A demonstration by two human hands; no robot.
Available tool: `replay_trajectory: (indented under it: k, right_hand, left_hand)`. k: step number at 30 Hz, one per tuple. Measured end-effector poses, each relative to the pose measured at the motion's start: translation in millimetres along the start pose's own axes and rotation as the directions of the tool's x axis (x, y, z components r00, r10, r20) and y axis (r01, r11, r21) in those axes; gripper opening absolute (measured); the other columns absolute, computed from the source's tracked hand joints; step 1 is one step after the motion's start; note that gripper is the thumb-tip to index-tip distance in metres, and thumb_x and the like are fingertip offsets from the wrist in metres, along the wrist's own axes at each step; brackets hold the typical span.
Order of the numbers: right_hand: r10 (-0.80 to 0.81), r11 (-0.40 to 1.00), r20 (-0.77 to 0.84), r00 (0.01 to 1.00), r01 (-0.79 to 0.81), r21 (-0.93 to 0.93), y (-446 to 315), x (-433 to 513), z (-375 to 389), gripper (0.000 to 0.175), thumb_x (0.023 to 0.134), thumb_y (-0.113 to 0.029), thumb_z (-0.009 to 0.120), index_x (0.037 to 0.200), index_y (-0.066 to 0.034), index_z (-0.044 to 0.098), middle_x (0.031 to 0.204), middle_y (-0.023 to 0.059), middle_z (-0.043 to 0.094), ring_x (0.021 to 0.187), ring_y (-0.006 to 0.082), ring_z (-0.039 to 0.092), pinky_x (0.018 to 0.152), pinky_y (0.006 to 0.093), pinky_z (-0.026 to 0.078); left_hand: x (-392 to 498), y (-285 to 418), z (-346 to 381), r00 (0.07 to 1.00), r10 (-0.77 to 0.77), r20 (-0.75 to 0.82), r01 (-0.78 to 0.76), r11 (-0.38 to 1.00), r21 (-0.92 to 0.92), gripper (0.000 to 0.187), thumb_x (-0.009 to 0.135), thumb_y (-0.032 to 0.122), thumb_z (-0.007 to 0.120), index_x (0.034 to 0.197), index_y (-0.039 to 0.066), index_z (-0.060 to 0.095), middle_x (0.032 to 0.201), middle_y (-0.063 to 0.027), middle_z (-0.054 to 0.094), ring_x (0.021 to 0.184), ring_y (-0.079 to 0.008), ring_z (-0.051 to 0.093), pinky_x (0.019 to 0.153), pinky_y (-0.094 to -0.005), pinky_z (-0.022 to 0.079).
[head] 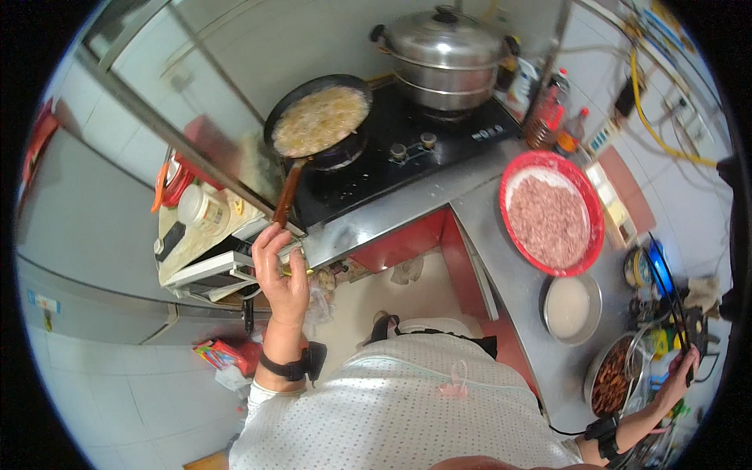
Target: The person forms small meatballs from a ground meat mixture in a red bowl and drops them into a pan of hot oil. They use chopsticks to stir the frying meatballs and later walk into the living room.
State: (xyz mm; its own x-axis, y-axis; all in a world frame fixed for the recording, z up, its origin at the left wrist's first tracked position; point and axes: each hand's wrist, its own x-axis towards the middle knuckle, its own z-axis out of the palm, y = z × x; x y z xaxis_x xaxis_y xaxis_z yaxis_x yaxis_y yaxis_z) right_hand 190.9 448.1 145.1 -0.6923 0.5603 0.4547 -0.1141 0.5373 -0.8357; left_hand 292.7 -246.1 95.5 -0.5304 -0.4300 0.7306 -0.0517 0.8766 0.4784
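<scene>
My left hand [281, 282] is raised with thumb and fingers apart, holding nothing. Its fingertips are at the lower end of the wooden handle [288, 194] of a frying pan; whether they touch it, I cannot tell. The dark pan [267, 126] sits over the left burner and contains bubbling, pale yellow food [323, 120] in liquid. Far to the right, my right hand [684, 365] grips a pair of long, thin black chopsticks [670, 294], or tongs of that shape, pointing away from me. Beside that hand stands a metal bowl [589, 385] of reddish-brown pieces.
A steel steamer pot [449, 47] stands on the right of the black gas hob [376, 182]. Along the steel counter [487, 235] are a red basin [504, 205] of minced meat and a metal bowl [598, 311] of whitish liquid. Bottles [543, 120] crowd the corner. A metal-framed partition [170, 138] borders the hob's left.
</scene>
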Motion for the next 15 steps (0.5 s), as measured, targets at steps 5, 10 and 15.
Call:
replay_trajectory:
  k: [5, 10, 15]
  right_hand:
    - [-0.359, 0.909, 0.356, 0.863, 0.238, 0.341, -119.9, -34.5, 147.2, 0.033, 0.098, -0.036, 0.055, 0.102, -0.0044, 0.059, 0.076, -0.0022, 0.05, 0.063, 0.0062, 0.039, 0.055, 0.0223, 0.029]
    - [-0.345, 0.889, 0.447, 0.826, 0.135, 0.437, -218.4, -93.1, 309.7, 0.013, 0.094, -0.015, 0.059, 0.092, -0.0024, 0.061, 0.078, -0.002, 0.054, 0.065, 0.0047, 0.047, 0.056, 0.0206, 0.036]
    - [-0.45, 0.85, 0.568, 0.689, 0.134, 0.51, -308.1, -143.3, 440.0, 0.014, 0.092, -0.015, 0.064, 0.089, -0.002, 0.066, 0.073, -0.0006, 0.058, 0.06, 0.0063, 0.05, 0.053, 0.0212, 0.038]
  left_hand:
    - [6.9, -67.7, -29.9, 0.996, -0.074, -0.054, 0.073, 0.997, -0.004, 0.025, 0.076, -0.005, 0.061, 0.101, -0.002, 0.061, 0.117, -0.0186, 0.058, 0.109, -0.0331, 0.056, 0.096, -0.0404, 0.042]
    - [-0.7, -120.6, -49.3, 0.988, -0.157, -0.004, 0.157, 0.986, -0.05, 0.026, 0.077, -0.007, 0.06, 0.102, -0.002, 0.061, 0.115, -0.019, 0.059, 0.107, -0.0332, 0.057, 0.096, -0.0404, 0.043]
    - [-20.5, -160.3, -77.6, 0.953, -0.299, 0.051, 0.3, 0.954, -0.017, 0.026, 0.077, -0.008, 0.059, 0.102, -0.001, 0.061, 0.115, -0.0186, 0.059, 0.106, -0.032, 0.058, 0.094, -0.0389, 0.045]
